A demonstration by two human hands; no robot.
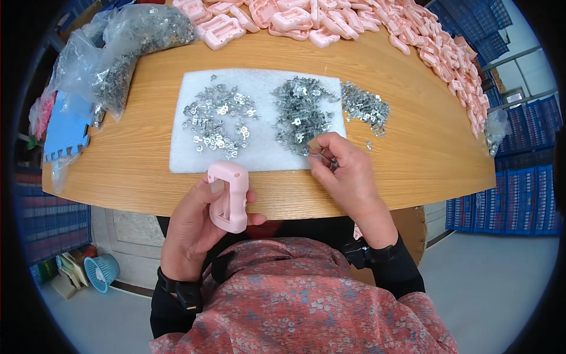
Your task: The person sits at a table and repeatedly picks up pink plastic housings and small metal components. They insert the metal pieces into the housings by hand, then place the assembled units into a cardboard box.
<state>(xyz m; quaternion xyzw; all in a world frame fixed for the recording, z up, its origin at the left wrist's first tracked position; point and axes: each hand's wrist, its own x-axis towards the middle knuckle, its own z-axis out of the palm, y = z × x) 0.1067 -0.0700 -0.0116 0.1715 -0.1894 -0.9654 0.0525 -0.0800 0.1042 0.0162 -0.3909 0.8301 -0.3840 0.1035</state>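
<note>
My left hand (197, 215) is wrapped round a pink plastic housing (237, 203) with a rectangular opening, held upright in front of the table's near edge. Over the lower right part of a white foam sheet (265, 162), my right hand (342, 168) has its thumb and fingers pinched together; a small bit of metal seems to show at the fingertips, too small to make out fully. Just beyond those fingers lies a dense heap of small metal spring contacts (300, 112). A looser spread of flat metal contact plates (218, 121) covers the sheet's left half.
More metal pieces (365, 109) lie on the wooden table (424, 153) right of the sheet. Pink housings (289, 20) pile along the far and right edges. Clear bags of metal parts (118, 71) and a blue foam mat (68, 130) sit at the left. Blue crates (501, 200) stand beyond.
</note>
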